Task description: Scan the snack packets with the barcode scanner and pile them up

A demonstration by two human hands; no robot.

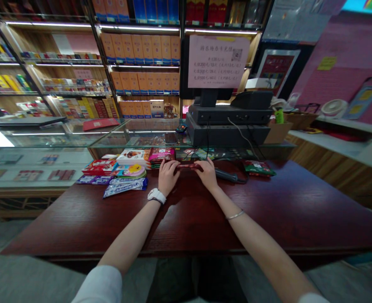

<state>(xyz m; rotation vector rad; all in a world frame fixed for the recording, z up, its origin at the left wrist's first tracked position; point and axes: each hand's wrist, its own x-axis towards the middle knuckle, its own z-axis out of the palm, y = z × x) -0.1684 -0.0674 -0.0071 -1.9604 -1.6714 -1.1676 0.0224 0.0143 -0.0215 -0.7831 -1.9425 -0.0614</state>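
Note:
My left hand [168,176] and my right hand [207,174] are at the far side of the dark red table [186,223]. Between them they grip the two ends of a thin reddish-brown packet [187,166], seen nearly edge-on; its kind cannot be made out. Left of my left hand lie a pink snack packet [162,154], white packets [133,156], a red packet [100,166], a colourful packet with a yellow figure [129,170] and blue-and-white sticks [125,185]. A dark handheld device [226,175] lies just right of my right hand.
Beyond the table stand a glass counter [110,139] and a dark register [228,126] with a cable, its screen bearing a paper sign [217,63]. A green-and-red packet [259,168] lies to the right. Shelves of boxed goods [142,48] rise behind.

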